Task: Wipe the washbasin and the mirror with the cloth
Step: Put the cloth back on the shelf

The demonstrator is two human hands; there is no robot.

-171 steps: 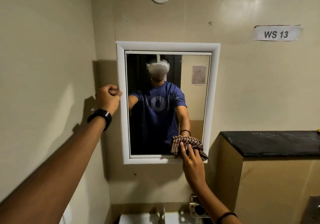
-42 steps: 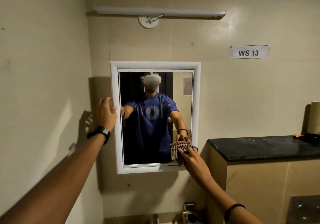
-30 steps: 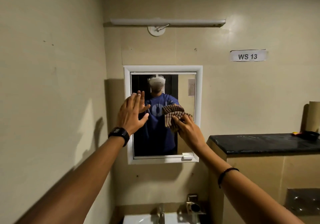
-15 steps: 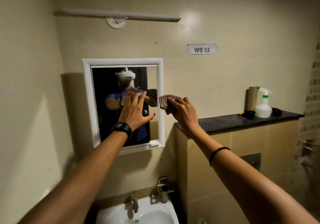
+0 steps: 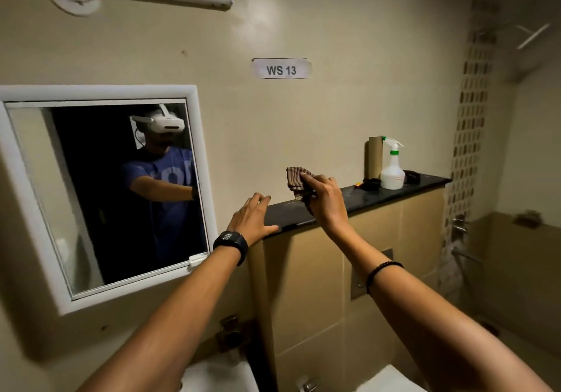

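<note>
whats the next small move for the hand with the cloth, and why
Probably lower the right hand and set the cloth on the black ledge. The cloth hangs pinched just above the ledge, well right of the mirror, and the left hand already rests on the ledge's near end. If wiping should go on, it would drop towards the washbasin instead.

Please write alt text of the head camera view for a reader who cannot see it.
The right hand holds a checked cloth above a black ledge, and the left hand rests flat on the ledge's near end. A white-framed mirror hangs at left; a spray bottle stands farther along the ledge.
</note>
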